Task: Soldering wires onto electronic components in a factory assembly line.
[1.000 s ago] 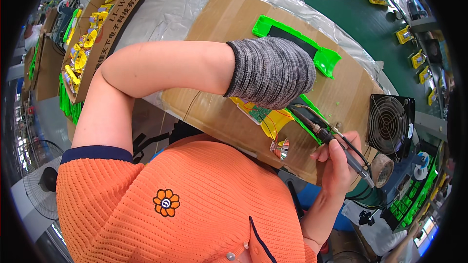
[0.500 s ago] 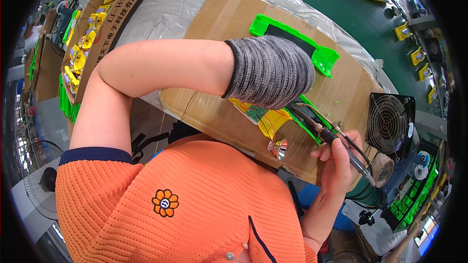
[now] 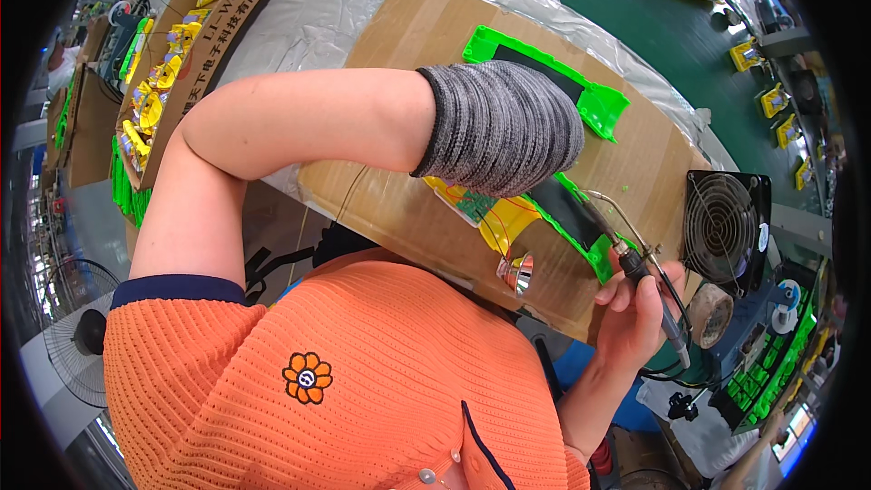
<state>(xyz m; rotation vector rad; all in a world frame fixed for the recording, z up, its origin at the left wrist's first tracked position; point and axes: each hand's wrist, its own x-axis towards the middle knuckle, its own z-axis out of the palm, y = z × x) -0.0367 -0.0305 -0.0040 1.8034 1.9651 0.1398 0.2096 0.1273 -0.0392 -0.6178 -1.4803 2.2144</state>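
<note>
My right hand closes around the dark handle of a soldering iron. The iron's metal barrel slants up and left over a green plastic shell with a dark inside, and a thin bent tube runs alongside. My left forearm crosses the board, ending in a grey knitted sleeve that hides the fingers; what they touch cannot be seen. Just below the sleeve lies a yellow housing with a green circuit board, thin red wires and a shiny reflector cup.
Another green shell lies beyond my left sleeve on the cardboard. A black fan stands at right beside a tape roll. At left is a carton of yellow parts. More yellow parts line the far green surface.
My right hand and the soldering iron have shifted right and slightly down, uncovering more of the near green shell. My left sleeve has moved slightly up and left.
</note>
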